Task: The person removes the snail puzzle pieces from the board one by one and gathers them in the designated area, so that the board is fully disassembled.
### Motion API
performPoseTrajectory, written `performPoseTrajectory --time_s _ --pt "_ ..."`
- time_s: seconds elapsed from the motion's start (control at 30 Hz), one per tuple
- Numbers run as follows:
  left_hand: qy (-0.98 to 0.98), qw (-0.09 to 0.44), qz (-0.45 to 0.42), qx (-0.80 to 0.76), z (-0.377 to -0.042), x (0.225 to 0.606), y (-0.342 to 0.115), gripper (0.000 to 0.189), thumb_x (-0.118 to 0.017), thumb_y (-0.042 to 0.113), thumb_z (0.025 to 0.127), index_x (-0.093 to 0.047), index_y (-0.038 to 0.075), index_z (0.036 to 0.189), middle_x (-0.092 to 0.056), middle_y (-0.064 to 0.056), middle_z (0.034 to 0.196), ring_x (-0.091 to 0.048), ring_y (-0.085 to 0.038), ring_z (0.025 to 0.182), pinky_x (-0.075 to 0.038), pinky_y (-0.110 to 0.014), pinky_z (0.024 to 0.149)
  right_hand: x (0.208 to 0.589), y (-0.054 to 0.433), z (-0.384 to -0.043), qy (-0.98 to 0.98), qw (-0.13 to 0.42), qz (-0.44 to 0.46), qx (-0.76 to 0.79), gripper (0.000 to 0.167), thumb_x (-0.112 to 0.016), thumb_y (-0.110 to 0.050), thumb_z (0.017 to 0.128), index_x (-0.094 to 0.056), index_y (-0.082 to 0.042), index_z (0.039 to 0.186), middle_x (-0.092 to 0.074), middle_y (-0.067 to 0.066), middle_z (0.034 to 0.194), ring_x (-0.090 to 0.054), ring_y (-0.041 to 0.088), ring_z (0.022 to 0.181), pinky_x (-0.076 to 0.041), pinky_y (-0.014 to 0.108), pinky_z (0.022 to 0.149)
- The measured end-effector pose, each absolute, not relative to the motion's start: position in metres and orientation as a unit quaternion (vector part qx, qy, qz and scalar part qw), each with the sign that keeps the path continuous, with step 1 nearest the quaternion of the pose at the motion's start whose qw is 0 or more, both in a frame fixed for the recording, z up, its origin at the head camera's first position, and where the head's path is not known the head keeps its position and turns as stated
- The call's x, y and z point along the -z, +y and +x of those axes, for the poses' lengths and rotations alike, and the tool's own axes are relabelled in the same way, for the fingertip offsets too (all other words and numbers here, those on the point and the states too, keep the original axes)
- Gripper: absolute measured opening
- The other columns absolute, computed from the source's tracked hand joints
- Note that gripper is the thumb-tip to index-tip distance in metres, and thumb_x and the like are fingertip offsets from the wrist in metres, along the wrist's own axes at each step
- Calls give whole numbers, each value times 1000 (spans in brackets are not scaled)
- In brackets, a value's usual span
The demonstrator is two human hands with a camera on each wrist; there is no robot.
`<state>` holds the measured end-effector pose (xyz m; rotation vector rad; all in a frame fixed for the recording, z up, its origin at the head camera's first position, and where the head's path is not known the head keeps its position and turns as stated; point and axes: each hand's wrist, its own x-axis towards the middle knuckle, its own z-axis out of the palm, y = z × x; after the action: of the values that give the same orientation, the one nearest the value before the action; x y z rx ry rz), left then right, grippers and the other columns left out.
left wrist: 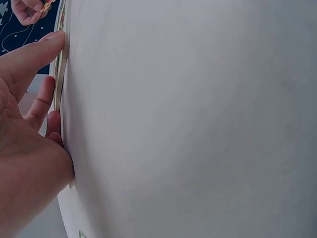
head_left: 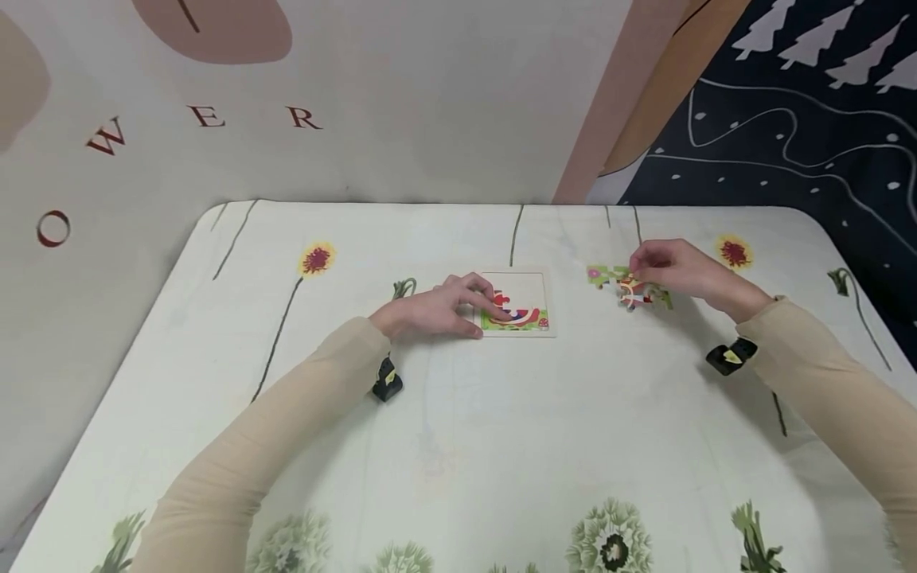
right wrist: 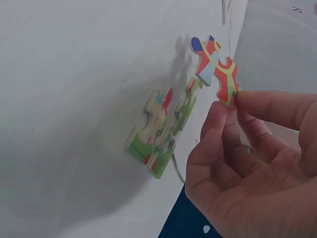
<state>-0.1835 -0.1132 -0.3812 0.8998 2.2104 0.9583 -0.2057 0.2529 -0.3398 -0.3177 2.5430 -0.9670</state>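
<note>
My left hand [head_left: 446, 309] rests on the left side of a pale wooden puzzle board [head_left: 521, 286], with one finger extended over its pieces. Colourful jigsaw pieces [head_left: 530, 320] fill the lower part of the board, and a red patch shows at its left. In the left wrist view, the thumb [left wrist: 47, 48] touches the board's edge. To the right of the board, my right hand [head_left: 677, 267] pinches a red, yellow and blue jigsaw piece [right wrist: 225, 74] between thumb and fingertips. Beneath it, several loose puzzle pieces [right wrist: 151, 134] lie on the table, partly overlapping in view.
A white cloth with printed flowers covers the table [head_left: 473, 446]. Behind its far edge stands a pale wall [head_left: 430, 127] with letters, and a dark patterned surface [head_left: 774, 135] at the right. A small black device hangs at each wrist.
</note>
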Motion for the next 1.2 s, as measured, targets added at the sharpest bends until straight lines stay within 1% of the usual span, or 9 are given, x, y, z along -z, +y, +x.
performPoseTrajectory --time_s 0.27,0.43,0.6,0.7,0.83,0.97,1.07,1.2 --pt "827 285 326 -359 -183 379 -113 39 -70 7 87 -68 18 124 -39 -2 131 -26 -26 122 -24 -47 103 343 257 -206 909 208 -120 340 18 -54 -8 97 -58 4 109 -58 12 99 -48 24 87 -41 28 72" --pt "825 283 332 -359 -183 380 -113 39 -70 7 87 -68 17 124 -40 -2 129 -26 -27 121 -25 -46 102 347 259 -208 908 222 -124 334 19 -53 -7 98 -56 7 110 -58 13 99 -47 25 86 -40 29 69" --pt "824 280 337 -359 -183 381 -113 39 -69 7 86 -68 17 124 -40 -2 129 -27 -26 120 -25 -46 101 352 259 -208 909 220 -116 335 18 -53 -7 98 -58 5 110 -59 13 99 -47 25 85 -40 32 68" --pt "824 284 332 -361 -184 381 -113 39 -69 7 87 -68 17 124 -39 -2 130 -26 -26 122 -24 -46 102 352 260 -208 909 219 -118 334 18 -54 -8 98 -59 5 109 -61 12 98 -48 24 84 -41 32 67" --pt "825 285 329 -362 -184 380 -113 39 -70 8 87 -68 18 125 -39 -2 130 -26 -26 121 -24 -46 102 353 261 -209 912 214 -116 331 20 -55 -11 97 -60 5 109 -61 12 96 -47 22 80 -39 30 64" --pt "824 284 329 -362 -184 381 -114 40 -70 8 86 -68 17 125 -40 -2 129 -26 -26 121 -23 -46 102 355 262 -208 912 205 -107 340 18 -58 -13 96 -61 4 105 -60 11 88 -46 22 75 -39 30 61" --pt "823 285 330 -364 -184 380 -113 40 -70 8 86 -68 17 125 -40 -2 130 -26 -27 122 -23 -46 102 356 261 -208 912 200 -105 343 16 -58 -11 95 -61 3 103 -58 10 85 -46 23 74 -39 31 61" --pt "824 287 325 -365 -183 380 -113 39 -70 8 87 -68 17 125 -39 -2 131 -25 -26 122 -24 -46 103 354 259 -208 916 204 -99 331 16 -57 -8 95 -61 3 106 -59 11 87 -47 24 76 -39 32 61"
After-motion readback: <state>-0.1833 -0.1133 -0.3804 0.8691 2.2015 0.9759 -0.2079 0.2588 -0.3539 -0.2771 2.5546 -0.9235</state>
